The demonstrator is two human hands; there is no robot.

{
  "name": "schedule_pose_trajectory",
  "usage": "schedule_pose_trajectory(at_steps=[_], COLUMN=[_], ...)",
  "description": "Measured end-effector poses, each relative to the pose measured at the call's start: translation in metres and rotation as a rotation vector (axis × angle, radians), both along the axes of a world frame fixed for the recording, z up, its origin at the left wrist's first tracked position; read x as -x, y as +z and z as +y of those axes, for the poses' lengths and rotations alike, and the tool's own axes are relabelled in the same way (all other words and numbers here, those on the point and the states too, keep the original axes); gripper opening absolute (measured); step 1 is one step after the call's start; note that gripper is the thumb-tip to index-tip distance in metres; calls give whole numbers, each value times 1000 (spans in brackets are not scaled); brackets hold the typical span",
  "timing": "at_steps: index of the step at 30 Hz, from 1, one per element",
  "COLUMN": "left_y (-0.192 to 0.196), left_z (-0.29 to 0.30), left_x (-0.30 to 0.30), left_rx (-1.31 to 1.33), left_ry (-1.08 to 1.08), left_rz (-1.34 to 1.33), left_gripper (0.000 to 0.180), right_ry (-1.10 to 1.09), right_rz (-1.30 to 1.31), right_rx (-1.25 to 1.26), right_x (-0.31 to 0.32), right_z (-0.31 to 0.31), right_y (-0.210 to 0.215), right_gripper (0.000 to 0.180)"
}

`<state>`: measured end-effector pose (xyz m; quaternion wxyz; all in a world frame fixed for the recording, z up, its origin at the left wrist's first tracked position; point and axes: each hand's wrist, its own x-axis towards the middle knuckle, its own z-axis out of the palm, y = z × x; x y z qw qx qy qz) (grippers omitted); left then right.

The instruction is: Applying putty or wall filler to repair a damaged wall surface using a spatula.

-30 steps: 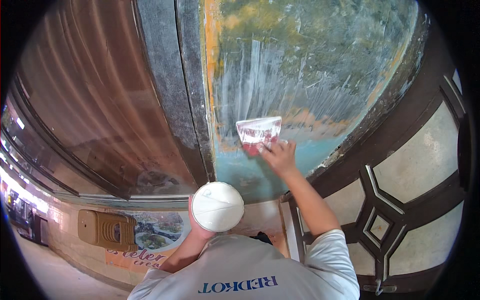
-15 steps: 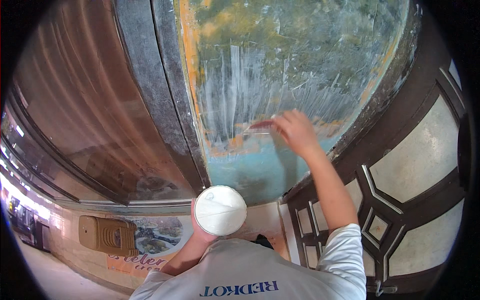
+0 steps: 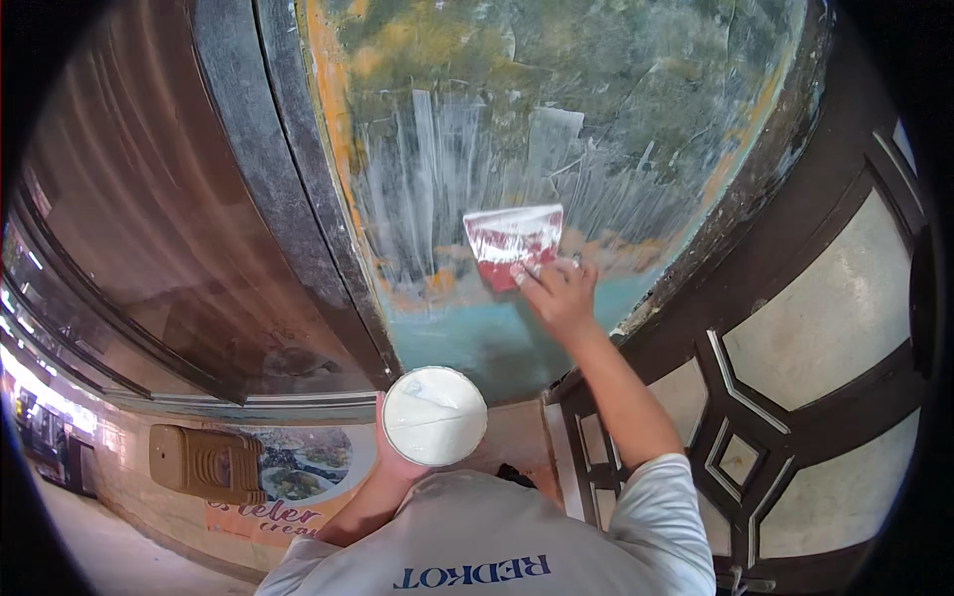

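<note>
My right hand (image 3: pixel 564 298) grips a red putty knife (image 3: pixel 497 275), its wide blade pointing up and smeared with white paste. The blade is at the painted wall panel (image 3: pixel 596 70); whether it touches the surface I cannot tell. White streaks run up the panel's middle over mottled green and yellow paint, above a pale blue band. Lower down, my left hand (image 3: pixel 394 457) supports a round tub (image 3: pixel 437 465) from its left side, most of the fingers hidden. White paste (image 3: pixel 442 427) fills the tub, with a line scored across its top.
Left of the panel stands a dark frame post (image 3: pixel 298 199) beside brown-curtained glass (image 3: pixel 149 209). A dark lattice door with pale panes (image 3: pixel 835 308) is at the right. Stacked brown plastic stools (image 3: pixel 204 462) stand at lower left, by a printed food banner (image 3: pixel 308 462).
My right hand has moved slightly left and down, turning the putty knife from edge-on to blade-up, its white-smeared face showing. The tub stays nearly where it was, in my left hand.
</note>
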<state>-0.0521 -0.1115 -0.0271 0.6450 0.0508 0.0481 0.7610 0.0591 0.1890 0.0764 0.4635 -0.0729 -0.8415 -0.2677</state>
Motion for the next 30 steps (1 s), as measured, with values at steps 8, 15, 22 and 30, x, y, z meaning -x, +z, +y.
schedule_pose_trajectory(at_steps=[8,15,22,30], left_y=[3,-8,-2,-2], left_z=[9,35,46,70], left_x=[-10,-24,-36,-51], left_rx=[112,166,139,133], left_ry=[56,106,99,74], left_rz=[50,85,58,127], left_gripper=[83,88,90,91], right_ry=[106,17,169,21], right_rz=[-325,-265,148,-31], right_rx=[396,217,-1,9], right_x=[-34,-24,-48,-55], right_z=[-10,36,29,52], right_y=[-44,182,236,-11], right_gripper=[21,16,15,20])
